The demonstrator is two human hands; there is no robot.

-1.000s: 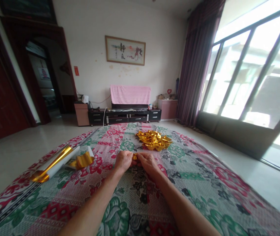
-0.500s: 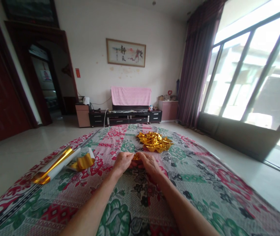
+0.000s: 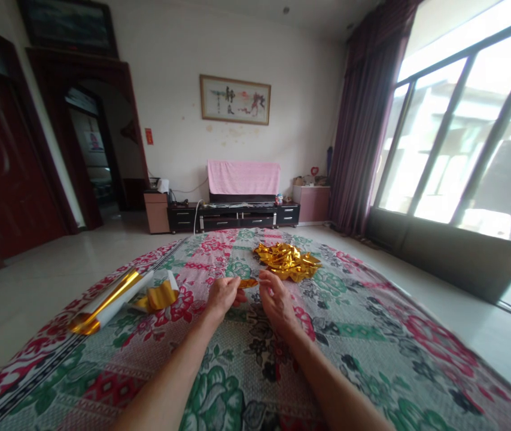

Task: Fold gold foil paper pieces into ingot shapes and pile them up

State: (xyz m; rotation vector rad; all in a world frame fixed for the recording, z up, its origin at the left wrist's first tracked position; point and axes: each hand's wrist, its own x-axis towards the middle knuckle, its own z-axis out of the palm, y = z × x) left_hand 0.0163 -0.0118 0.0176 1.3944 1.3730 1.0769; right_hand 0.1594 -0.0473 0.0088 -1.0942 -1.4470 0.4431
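My left hand [image 3: 226,296] is closed, pinching one end of a small folded piece of gold foil paper [image 3: 249,284] above the middle of the cloth. On the other side, my right hand [image 3: 277,300] is at the piece's right tip, its fingers loosely curled and apart; whether a fingertip touches the foil is hard to make out. Just beyond my right hand lies a heap of folded gold foil pieces [image 3: 288,261]. To the left rest a roll of gold foil paper [image 3: 110,299], white on its other side, and some curled gold foil sheets [image 3: 162,296].
A flowered cloth [image 3: 210,383] in red, green and grey covers the surface before me. Beyond it stand a low black TV cabinet [image 3: 226,222] and a pink-draped screen [image 3: 243,177]. Tall windows [image 3: 457,143] are on the right.
My hands have moved apart, and more of the gold foil piece shows between them. My right hand's fingers have loosened. The whole view has shifted slightly.
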